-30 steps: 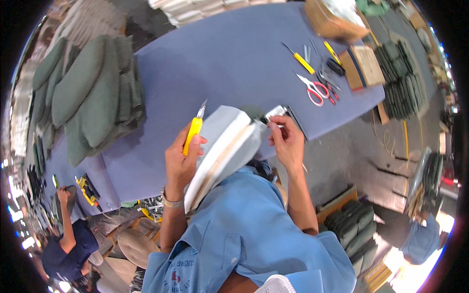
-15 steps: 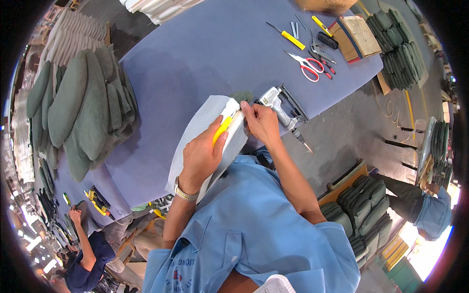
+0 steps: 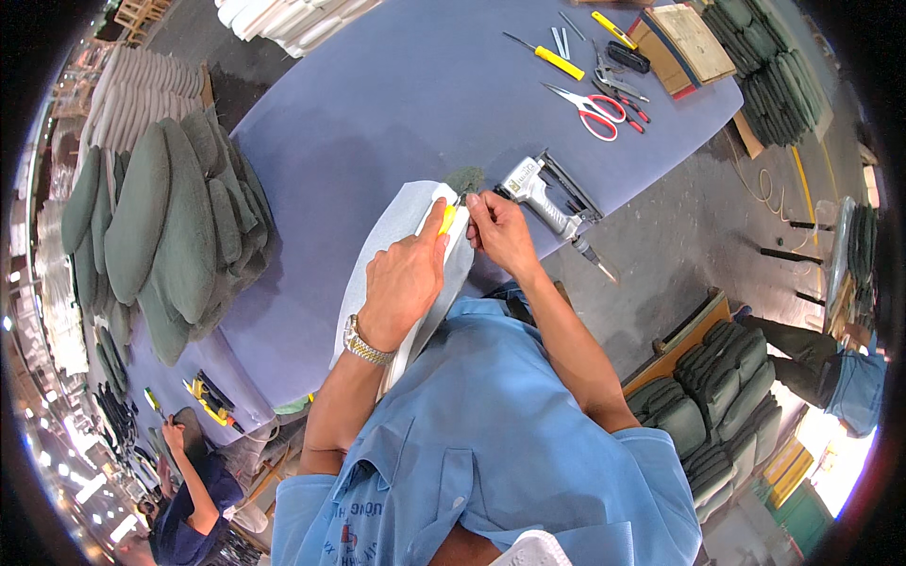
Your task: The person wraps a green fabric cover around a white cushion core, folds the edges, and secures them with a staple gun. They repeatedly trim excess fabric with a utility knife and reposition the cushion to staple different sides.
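Observation:
A curved pad [image 3: 385, 234] covered in pale grey-white material stands on edge against my body at the table's near side. My left hand [image 3: 401, 288], wearing a metal wristwatch [image 3: 366, 345], grips a yellow utility knife [image 3: 447, 219], index finger stretched along it, at the pad's far end. The blade is too small to make out. Beside it, the thumb and fingers of my right hand [image 3: 500, 231] pinch the pad's edge, where dark green fabric [image 3: 464, 177] shows beyond. A silver staple gun [image 3: 552, 196] lies just right of my right hand.
The blue-grey table [image 3: 349, 104] carries red-handled scissors [image 3: 596, 115], pliers [image 3: 623, 102], a yellow screwdriver [image 3: 557, 61] and a wooden block [image 3: 687, 42]. Dark green cushion pieces [image 3: 175, 217] are piled at left. Packed green cushions [image 3: 722, 391] stand at right; a co-worker [image 3: 193, 500] works lower left.
My left hand has slid forward along the pad with the knife, and its index finger now lies extended over it. My right hand stays at the pad's edge.

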The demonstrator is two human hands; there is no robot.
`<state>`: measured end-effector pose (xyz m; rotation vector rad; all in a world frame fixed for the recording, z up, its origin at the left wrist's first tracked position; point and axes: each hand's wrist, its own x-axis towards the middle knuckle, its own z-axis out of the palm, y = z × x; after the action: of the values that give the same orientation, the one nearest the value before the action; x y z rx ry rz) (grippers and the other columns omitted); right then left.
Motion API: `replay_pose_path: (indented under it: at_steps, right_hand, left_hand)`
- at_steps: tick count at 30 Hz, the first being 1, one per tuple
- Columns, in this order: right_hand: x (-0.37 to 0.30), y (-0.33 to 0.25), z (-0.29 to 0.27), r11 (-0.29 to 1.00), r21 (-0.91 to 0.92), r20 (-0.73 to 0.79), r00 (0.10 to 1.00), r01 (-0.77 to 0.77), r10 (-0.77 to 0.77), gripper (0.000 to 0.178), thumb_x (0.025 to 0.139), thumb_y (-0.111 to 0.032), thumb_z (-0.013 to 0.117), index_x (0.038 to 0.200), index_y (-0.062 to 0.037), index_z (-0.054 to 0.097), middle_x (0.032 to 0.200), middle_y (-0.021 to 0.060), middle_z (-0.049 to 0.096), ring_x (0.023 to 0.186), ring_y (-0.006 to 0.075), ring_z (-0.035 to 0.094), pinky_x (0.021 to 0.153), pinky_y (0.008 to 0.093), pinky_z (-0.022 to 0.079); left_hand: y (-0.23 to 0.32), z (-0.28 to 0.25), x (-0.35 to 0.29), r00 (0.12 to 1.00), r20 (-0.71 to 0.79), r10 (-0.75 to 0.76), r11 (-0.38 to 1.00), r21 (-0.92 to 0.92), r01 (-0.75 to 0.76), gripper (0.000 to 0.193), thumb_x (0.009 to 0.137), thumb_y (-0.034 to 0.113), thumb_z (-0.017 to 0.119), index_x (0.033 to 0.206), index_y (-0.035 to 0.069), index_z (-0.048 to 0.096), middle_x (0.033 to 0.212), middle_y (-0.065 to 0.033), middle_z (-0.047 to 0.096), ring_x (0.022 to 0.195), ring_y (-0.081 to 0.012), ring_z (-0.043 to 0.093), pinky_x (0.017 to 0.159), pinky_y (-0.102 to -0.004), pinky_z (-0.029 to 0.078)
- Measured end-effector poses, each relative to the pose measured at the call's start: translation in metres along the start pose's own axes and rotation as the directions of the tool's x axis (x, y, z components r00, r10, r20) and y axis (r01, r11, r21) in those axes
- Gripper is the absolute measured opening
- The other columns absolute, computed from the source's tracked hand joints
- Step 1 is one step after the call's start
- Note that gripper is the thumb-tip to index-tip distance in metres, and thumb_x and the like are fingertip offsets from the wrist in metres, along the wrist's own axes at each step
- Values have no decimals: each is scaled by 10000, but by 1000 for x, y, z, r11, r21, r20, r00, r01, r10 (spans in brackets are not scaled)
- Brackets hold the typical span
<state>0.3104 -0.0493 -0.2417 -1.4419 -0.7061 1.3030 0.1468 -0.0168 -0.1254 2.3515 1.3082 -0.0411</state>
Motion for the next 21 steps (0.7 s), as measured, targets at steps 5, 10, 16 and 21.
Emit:
replay_pose_path:
  at_steps: [5, 10, 16, 21]
  right_hand:
    - [2, 3, -1, 999, -44, -4, 1000, 5, -6, 413, 1084, -335, 575, 809, -28, 597, 642, 21, 600, 558, 95, 573, 520, 290, 474]
    - [1, 0, 0, 999, -35, -15, 1000, -15, 15, 418, 1088, -350, 567, 819, -31, 599, 653, 19, 607, 563, 91, 576, 529, 280, 480]
    - [-1, 10, -3, 999, -42, -12, 1000, -3, 3, 419, 1092, -369, 558, 836, -38, 588, 685, 17, 616, 588, 83, 590, 539, 268, 495]
    - [-2, 12, -2, 1000, -1, 25, 1000, 14, -14, 418, 1093, -378, 557, 828, -55, 573, 693, 17, 612, 597, 80, 596, 538, 255, 494]
  left_hand:
    - [2, 3, 1, 998, -31, 47, 992, 120, -43, 487, 1060, 271, 526, 1522, 119, 489, 709, -188, 694, 614, -401, 695, 545, -511, 534]
    - [-2, 0, 7, 995, -2, 103, 982, 162, -101, 501, 1056, 265, 532, 1518, 77, 488, 641, -168, 673, 585, -380, 693, 522, -484, 531]
    - [-3, -4, 5, 993, 36, 113, 984, 136, -117, 506, 1046, 267, 558, 1505, 61, 500, 605, -160, 660, 548, -360, 682, 498, -465, 524]
    - [-7, 2, -7, 994, -12, 106, 989, 110, -104, 510, 1036, 261, 583, 1500, 65, 505, 590, -152, 645, 501, -349, 655, 470, -456, 508]
